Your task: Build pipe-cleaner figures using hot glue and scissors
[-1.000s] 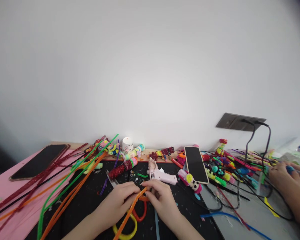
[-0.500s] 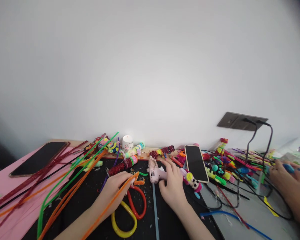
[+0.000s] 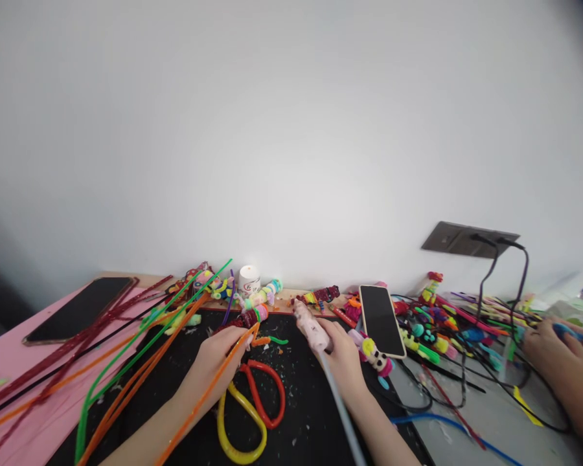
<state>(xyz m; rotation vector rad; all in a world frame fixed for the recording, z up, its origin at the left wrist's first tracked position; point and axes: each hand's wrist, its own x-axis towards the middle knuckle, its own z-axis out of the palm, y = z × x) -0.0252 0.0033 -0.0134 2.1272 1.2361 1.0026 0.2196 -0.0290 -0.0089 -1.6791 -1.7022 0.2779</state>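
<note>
My left hand (image 3: pixel 218 364) is closed on an orange pipe cleaner (image 3: pixel 201 404), whose bent tip pokes out past the fingers; its long tail runs back over the forearm. My right hand (image 3: pixel 342 356) grips a pale pink hot glue gun (image 3: pixel 313 331), nozzle pointing away from me. A long translucent glue stick (image 3: pixel 339 395) trails from the gun's rear toward me. Between my forearms lie scissors with one yellow handle (image 3: pixel 243 454) and one red handle (image 3: pixel 276 422) on the black mat (image 3: pixel 296 446). Their blades are mostly hidden near my left hand.
Two phones, one on pink sheets (image 3: pixel 80 309) and one at right (image 3: pixel 383 320), flank the mat. A paper cup (image 3: pixel 249 279) and pipe-cleaner figures (image 3: pixel 262 294) line the wall. Loose green stems (image 3: pixel 121 369) and black cables (image 3: pixel 515 291) spread about. A co-worker's hand (image 3: pixel 561 362) holds something blue.
My right hand has closed round the glue gun and raised it, tilting it so the glue stick swings rightward. My left hand has shifted slightly left with the orange pipe cleaner.
</note>
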